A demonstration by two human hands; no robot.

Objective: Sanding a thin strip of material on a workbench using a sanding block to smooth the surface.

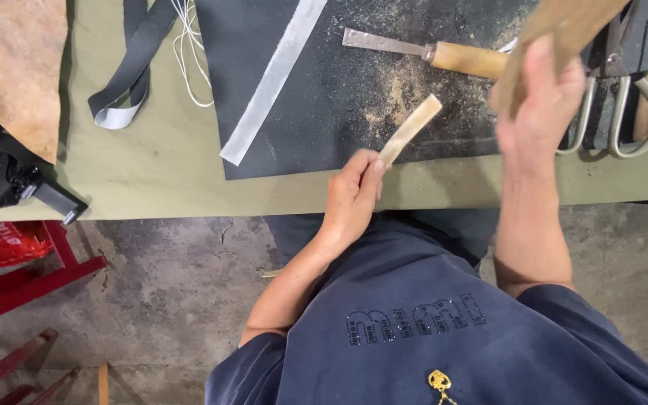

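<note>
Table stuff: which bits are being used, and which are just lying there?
In use: stick in left hand; blurred brown piece in right hand.

Lying about: chisel, shears, white strip, strap, cord, sawdust.

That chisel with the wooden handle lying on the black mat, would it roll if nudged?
The chisel probably rolls little: its flat blade lies against the black mat. It looks stiff and blade-heavy. Scattered sawdust might let it slide.

An olive-green counter (166, 161) carries a black mat (324, 97) dusted with sawdust, a wooden-handled chisel (429, 51), large shears (624, 105), grey straps (133, 67) and white cord (189, 45).
</note>
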